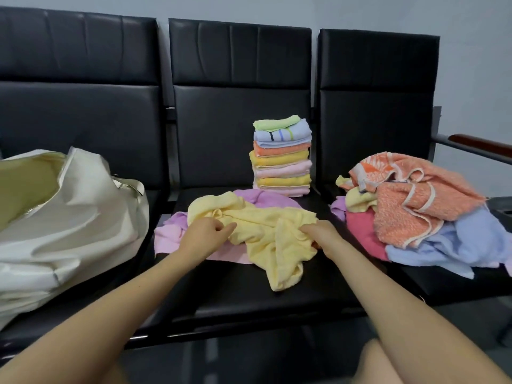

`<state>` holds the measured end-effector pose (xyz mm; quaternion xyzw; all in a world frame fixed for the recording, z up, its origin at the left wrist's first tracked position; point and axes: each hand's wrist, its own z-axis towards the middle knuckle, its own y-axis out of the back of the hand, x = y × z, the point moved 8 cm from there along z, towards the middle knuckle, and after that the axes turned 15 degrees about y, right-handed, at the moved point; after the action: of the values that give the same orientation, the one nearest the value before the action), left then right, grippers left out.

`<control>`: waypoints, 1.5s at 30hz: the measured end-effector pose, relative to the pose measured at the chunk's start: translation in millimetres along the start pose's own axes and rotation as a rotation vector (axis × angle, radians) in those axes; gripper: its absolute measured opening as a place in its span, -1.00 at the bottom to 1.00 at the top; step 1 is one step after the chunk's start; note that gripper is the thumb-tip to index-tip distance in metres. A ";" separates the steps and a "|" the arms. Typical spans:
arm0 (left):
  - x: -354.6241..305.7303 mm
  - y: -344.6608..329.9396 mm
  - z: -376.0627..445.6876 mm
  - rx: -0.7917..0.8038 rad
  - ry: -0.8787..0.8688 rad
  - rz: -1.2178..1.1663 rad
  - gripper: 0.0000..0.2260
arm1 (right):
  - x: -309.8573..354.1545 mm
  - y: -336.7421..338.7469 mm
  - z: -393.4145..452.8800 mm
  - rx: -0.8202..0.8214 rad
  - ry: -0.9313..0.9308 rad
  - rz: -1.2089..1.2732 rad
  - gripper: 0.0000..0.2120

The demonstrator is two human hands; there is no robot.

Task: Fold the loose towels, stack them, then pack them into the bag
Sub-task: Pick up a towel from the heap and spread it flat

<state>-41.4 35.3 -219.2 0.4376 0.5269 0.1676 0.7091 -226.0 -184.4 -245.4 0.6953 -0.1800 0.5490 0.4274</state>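
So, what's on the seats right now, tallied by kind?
Bag: 1
Folded stack: 1
Loose heap, right seat: 1
Loose towels, middle seat: 2 (yellow towel, lilac towel)
Total: 5

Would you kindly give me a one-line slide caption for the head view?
Both hands, left and right, grip a crumpled yellow towel before a folded stack.
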 end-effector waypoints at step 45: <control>18.3 72.6 -49.6 0.652 0.339 -1.331 -0.78 | 78.0 31.2 -85.2 0.110 0.136 0.641 -0.85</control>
<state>-62.4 110.8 -175.5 0.1831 0.8042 -0.3947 0.4049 -274.5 -117.6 -158.7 0.5873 -0.3308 0.7095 0.2058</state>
